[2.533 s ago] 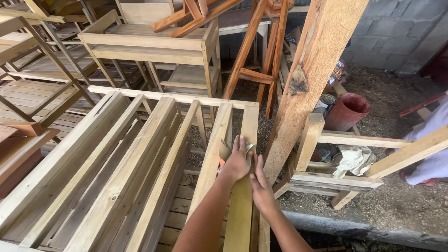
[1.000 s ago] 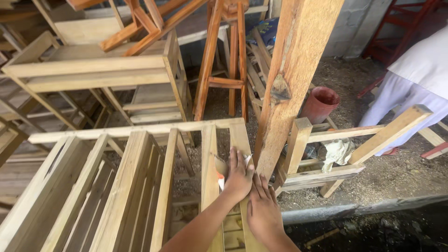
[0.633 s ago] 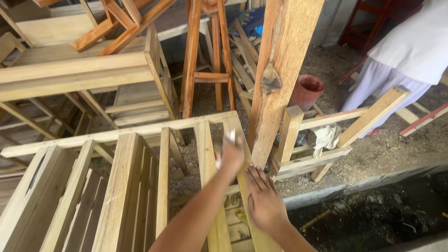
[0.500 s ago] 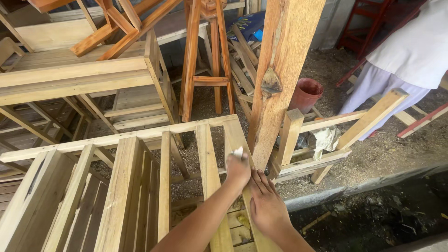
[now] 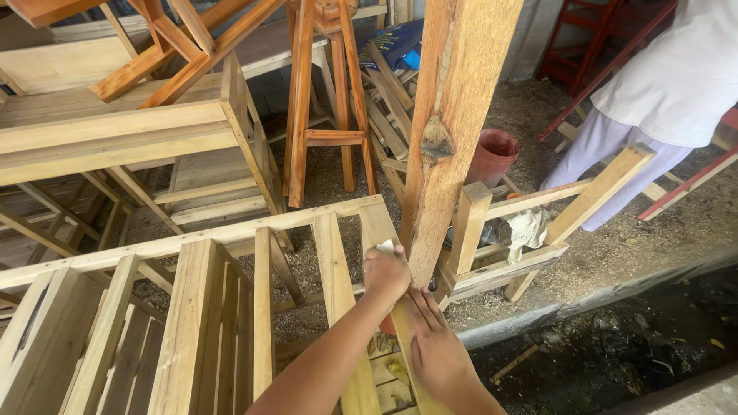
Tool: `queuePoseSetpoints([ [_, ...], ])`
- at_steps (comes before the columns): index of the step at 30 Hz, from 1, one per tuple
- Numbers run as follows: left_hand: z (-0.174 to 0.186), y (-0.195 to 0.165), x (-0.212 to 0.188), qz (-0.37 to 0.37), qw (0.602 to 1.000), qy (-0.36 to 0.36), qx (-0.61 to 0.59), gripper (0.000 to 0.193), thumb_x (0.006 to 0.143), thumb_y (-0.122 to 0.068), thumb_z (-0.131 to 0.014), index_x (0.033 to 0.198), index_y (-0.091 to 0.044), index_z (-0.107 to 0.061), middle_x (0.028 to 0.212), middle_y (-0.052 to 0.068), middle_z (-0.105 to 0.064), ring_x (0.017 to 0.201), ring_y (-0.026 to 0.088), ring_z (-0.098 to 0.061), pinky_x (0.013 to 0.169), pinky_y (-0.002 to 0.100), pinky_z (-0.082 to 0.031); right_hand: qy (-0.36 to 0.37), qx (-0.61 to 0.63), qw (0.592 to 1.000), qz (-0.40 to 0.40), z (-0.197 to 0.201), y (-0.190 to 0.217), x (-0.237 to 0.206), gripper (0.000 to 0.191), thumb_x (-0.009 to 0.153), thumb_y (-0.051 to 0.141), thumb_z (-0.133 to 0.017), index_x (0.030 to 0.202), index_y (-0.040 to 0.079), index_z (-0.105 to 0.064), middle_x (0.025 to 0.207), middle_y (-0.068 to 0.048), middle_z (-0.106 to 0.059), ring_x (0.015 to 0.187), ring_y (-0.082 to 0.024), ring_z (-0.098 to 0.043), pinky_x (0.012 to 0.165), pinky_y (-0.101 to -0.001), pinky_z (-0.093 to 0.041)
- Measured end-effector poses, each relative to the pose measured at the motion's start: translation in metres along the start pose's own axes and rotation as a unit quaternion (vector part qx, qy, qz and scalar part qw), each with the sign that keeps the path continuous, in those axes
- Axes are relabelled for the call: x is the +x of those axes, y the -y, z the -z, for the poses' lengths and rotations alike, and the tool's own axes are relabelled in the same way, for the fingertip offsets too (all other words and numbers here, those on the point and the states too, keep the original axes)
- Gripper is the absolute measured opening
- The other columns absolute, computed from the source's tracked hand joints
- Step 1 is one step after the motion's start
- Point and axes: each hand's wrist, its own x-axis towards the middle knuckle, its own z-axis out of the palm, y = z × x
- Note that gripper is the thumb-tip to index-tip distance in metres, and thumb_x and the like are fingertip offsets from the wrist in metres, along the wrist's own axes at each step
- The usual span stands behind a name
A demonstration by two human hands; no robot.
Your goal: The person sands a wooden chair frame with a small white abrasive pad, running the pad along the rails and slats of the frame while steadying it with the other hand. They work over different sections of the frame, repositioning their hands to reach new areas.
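Sawdust and dirt cover the workshop floor [image 5: 615,253], with unfinished pale wood furniture stacked all around. Near the middle, the wooden frame [image 5: 231,238], a slatted piece lying on its side, has its outer slat [image 5: 378,230] running up beside a thick rough post [image 5: 453,131].

On that slat the left hand [image 5: 387,273] is closed around a small pale sanding pad [image 5: 384,247], pressing it against the wood. The right hand [image 5: 434,350] lies flat lower on the same slat, fingers spread and pressed down, steadying it.

The frame looks stiff and fairly light for its bulk, and its raw surface is rough rather than slippery; the slats and top rail [image 5: 192,242] would be the natural places to take hold. The pad seems thin and soft, easily kept in a curled hand.

Further out stand a tall stool [image 5: 327,115], a red-brown bucket [image 5: 493,154], a crumpled cloth [image 5: 526,229] on a low rack, and another person in white clothes [image 5: 669,84].

Compared with half a second ago, the left hand has slid higher up the slat, while the right hand stays in much the same place.
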Motion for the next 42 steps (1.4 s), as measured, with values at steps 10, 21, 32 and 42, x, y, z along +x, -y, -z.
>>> queuePoseSetpoints([
  [10, 0.026, -0.033, 0.059, 0.063, 0.984, 0.03, -0.162, 0.055, 0.103, -0.04, -0.048, 0.134, 0.003, -0.038, 0.112, 0.023, -0.068, 0.098, 0.033, -0.074, 0.084, 0.043, -0.06, -0.071, 0.0, 0.997, -0.035, -0.026, -0.029, -0.001, 0.063, 0.097, 0.01, -0.038, 0.152, -0.013, -0.02, 0.16, -0.035, -0.023, 0.15, -0.05, -0.018, 0.122, -0.0514, -0.02],
  [21, -0.068, 0.092, -0.169, 0.049, 0.973, 0.023, -0.225, 0.055, 0.102, -0.049, -0.044, 0.118, 0.004, -0.042, 0.11, 0.028, -0.067, 0.103, 0.038, -0.072, 0.09, 0.049, -0.055, -0.058, 0.266, 0.959, -0.072, -0.017, -0.031, -0.011, 0.057, 0.103, 0.017, -0.036, 0.158, 0.004, -0.03, 0.167, -0.017, -0.028, 0.155, -0.032, -0.025, 0.123, -0.0411, -0.024],
  [32, 0.008, -0.022, 0.073, 0.085, 0.995, -0.017, -0.046, 0.065, 0.102, -0.055, -0.041, 0.136, 0.0, -0.046, 0.131, 0.027, -0.063, 0.125, 0.043, -0.061, 0.104, 0.051, -0.048, -0.041, 0.09, 0.993, -0.068, -0.009, -0.019, -0.005, 0.056, 0.096, 0.007, -0.041, 0.152, 0.004, -0.036, 0.162, -0.02, -0.034, 0.152, -0.04, -0.025, 0.121, -0.0475, -0.025],
  [42, 0.002, -0.003, 0.005, 0.12, 0.979, 0.09, -0.137, 0.059, 0.105, -0.04, -0.033, 0.141, 0.006, -0.028, 0.117, 0.028, -0.071, 0.108, 0.038, -0.074, 0.092, 0.049, -0.062, -0.052, 0.029, 0.992, -0.108, -0.007, -0.017, -0.002, 0.058, 0.098, 0.008, -0.041, 0.155, 0.017, -0.04, 0.157, -0.02, -0.037, 0.149, -0.039, -0.034, 0.118, -0.0485, -0.032],
])
